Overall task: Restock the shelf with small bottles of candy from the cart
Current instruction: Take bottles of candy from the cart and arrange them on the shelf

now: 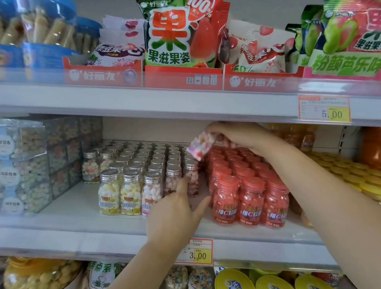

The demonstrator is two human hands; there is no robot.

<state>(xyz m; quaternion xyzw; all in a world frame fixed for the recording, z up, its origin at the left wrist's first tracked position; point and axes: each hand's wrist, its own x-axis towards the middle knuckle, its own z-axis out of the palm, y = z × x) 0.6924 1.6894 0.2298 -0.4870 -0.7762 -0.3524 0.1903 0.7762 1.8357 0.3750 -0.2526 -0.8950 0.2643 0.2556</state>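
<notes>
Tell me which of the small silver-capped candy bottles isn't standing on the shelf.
The pink-and-white bottle held tilted in the right hand, up above the rows. All the other silver-capped bottles stand upright on the shelf.

Bare forearms, seemingly no sleeves.
</notes>
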